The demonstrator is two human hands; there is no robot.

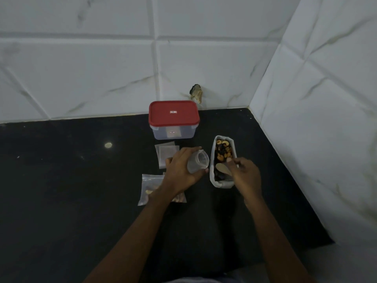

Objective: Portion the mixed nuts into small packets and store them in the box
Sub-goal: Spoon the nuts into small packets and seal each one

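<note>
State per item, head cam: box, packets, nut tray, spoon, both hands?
box: closed, lid on.
held packet: mouth open, looks empty.
left hand: grips held packet.
nut tray: open, holds nuts.
spoon: bowl down in nut tray.
right hand: pinches spoon.
spare packets: flat on counter, empty.
filled packet: flat, nuts inside.

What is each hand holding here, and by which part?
The left hand grips an open clear packet around its body, mouth toward the nut tray. The right hand pinches a spoon by its handle, bowl over the nuts.
</note>
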